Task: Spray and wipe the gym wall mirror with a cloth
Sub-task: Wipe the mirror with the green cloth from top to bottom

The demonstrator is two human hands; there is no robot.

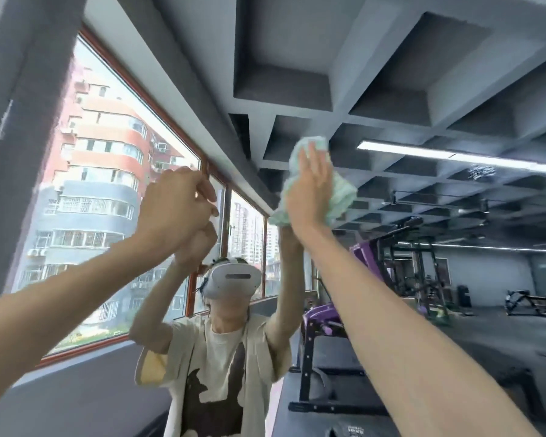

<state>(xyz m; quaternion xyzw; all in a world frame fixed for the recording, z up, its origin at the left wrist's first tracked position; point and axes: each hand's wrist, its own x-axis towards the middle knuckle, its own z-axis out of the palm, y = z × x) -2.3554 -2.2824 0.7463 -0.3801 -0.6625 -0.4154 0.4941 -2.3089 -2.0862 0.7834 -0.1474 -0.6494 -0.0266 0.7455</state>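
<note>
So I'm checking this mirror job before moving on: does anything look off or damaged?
Nothing spilled or damaged. One oddity: no spray bottle shows; the left hand is curled, apparently empty, while the right hand presses the bunched cloth against the mirror.

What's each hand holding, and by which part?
Right hand presses the green cloth, at its middle, flat against the mirror. Left hand is curled, nothing visible in it.

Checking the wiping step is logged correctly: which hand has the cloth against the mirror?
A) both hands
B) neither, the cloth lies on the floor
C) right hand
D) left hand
C: the right hand presses the pale green cloth flat against the mirror with straight fingers; the left hand is raised beside it, fingers curled, off the cloth.
</note>
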